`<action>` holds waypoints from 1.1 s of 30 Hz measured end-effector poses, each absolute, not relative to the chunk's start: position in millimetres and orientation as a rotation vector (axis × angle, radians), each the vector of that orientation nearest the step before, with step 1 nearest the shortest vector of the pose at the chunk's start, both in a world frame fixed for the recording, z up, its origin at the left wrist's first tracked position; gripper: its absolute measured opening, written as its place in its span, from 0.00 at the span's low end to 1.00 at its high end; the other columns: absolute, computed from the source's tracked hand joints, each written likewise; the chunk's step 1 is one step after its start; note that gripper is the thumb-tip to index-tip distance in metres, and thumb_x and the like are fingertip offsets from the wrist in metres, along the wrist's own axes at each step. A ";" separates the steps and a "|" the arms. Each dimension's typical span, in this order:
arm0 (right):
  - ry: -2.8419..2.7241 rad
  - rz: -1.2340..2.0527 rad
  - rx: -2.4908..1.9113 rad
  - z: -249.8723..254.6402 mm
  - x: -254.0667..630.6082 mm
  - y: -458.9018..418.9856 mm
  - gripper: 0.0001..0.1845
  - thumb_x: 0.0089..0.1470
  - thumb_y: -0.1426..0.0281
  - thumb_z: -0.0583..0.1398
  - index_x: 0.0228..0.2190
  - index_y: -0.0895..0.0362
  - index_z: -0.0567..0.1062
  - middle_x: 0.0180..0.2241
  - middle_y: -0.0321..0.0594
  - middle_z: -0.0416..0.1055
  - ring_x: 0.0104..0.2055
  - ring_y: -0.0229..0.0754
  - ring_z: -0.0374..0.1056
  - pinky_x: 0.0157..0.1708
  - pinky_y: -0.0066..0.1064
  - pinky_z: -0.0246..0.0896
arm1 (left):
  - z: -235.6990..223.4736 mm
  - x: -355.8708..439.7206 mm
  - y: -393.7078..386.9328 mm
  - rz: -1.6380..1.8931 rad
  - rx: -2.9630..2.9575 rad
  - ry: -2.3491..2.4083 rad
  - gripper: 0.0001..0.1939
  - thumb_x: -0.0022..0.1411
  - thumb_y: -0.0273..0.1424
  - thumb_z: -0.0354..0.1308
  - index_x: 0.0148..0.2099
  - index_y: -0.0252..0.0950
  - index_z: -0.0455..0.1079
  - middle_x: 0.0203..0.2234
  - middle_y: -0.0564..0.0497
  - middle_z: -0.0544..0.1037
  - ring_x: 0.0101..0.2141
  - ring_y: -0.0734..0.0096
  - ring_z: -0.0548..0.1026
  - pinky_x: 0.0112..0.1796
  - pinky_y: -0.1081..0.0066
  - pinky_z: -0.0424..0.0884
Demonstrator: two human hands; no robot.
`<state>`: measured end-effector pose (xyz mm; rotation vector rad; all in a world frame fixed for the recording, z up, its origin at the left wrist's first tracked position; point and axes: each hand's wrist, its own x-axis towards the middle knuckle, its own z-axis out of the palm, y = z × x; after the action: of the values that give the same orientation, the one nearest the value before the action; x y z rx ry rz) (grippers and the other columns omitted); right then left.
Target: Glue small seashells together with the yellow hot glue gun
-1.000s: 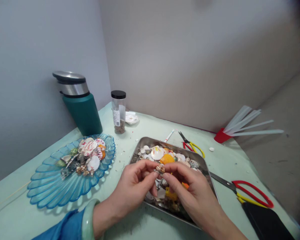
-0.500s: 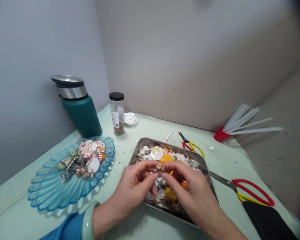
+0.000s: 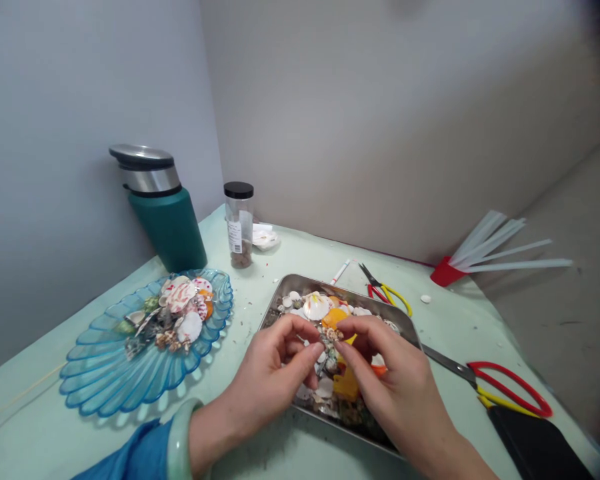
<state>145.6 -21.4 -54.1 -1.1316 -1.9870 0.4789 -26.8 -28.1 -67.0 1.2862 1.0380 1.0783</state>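
My left hand point(image 3: 267, 383) and my right hand point(image 3: 387, 380) meet over a metal tray point(image 3: 283, 293) full of mixed seashells. Both hands pinch one small brown-speckled shell point(image 3: 330, 333) between thumb and fingertips, held just above the shells in the tray. A big white scallop shell point(image 3: 316, 305) and an orange shell point(image 3: 334, 316) lie in the tray just beyond my fingers. A blue sleeve and a pale green bangle point(image 3: 176, 441) cover my left wrist.
A blue shell-shaped glass dish point(image 3: 105, 380) with several shells stands at the left. Behind it are a green flask point(image 3: 165, 223) and a clear jar point(image 3: 240, 227) with a black lid. Small red-and-yellow snips point(image 3: 385, 290), large red-handled scissors point(image 3: 500, 387), a red holder with glue sticks point(image 3: 445, 272) and a black object point(image 3: 535, 447) lie to the right.
Both hands stay pinched on the small shell, which has turned a little between the fingertips and sunk slightly toward the tray. The camera has shifted a bit.
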 end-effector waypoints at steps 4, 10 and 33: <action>-2.013 0.468 -1.086 -53.0 145.1 -21.8 0.07 0.57 0.77 0.56 0.37 0.54 0.70 0.33 0.37 0.71 0.29 0.37 0.67 0.31 0.29 0.60 | -66.1 -26.3 -27.9 1.095 1.297 1.049 0.08 0.61 0.34 0.56 0.39 0.34 0.65 0.17 0.55 0.73 0.20 0.76 0.72 0.22 0.78 0.63; -2.002 0.524 -1.130 -51.2 146.0 -21.0 0.06 0.57 0.76 0.56 0.37 0.54 0.69 0.32 0.35 0.70 0.28 0.37 0.66 0.30 0.29 0.60 | -69.8 -28.1 -28.0 1.122 1.310 1.077 0.08 0.62 0.34 0.56 0.39 0.34 0.67 0.15 0.55 0.74 0.18 0.76 0.70 0.22 0.77 0.62; -1.996 0.536 -1.156 -41.3 149.6 -19.1 0.07 0.58 0.73 0.56 0.30 0.54 0.72 0.29 0.36 0.72 0.32 0.40 0.67 0.33 0.32 0.58 | -66.3 -26.9 -26.3 1.112 1.268 1.107 0.07 0.60 0.34 0.57 0.36 0.34 0.67 0.14 0.57 0.72 0.17 0.76 0.70 0.21 0.78 0.62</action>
<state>149.6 -19.1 -41.3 -1.1557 -1.9961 0.5364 -26.9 -26.3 -66.3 1.2680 1.1065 1.1118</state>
